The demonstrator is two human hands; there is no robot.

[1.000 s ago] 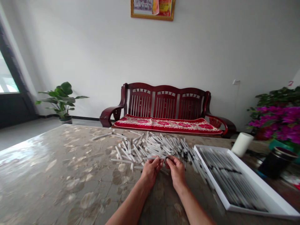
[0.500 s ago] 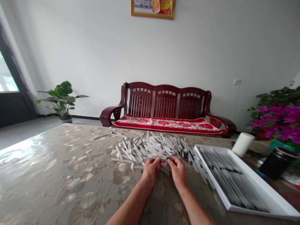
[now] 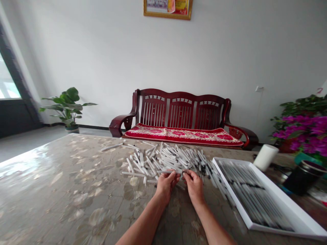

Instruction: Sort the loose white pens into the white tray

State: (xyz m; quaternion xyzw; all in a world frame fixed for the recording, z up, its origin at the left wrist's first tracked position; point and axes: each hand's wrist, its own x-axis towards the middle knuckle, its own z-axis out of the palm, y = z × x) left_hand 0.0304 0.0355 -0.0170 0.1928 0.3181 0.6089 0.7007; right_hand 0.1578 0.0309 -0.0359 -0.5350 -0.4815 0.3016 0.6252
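Observation:
A heap of several white pen parts [image 3: 163,158] lies on the patterned table [image 3: 63,177]. At the near edge of the heap, my left hand [image 3: 166,184] pinches a thin white pen piece [image 3: 167,172] that lies crosswise. My right hand [image 3: 194,185] is beside it, fingers curled and closed on the other end of the same piece. The two hands nearly touch. A white tray [image 3: 281,204] filled with rows of pens lies to the right of my right hand.
A white cup [image 3: 265,157] and a dark jar [image 3: 300,177] stand beyond the tray, with purple flowers [image 3: 304,131] behind. A red wooden bench [image 3: 178,119] stands past the table's far edge. A potted plant [image 3: 66,109] stands on the floor at left.
Both hands stay together at the heap's near edge, with only small finger movement. The view has tilted slightly.

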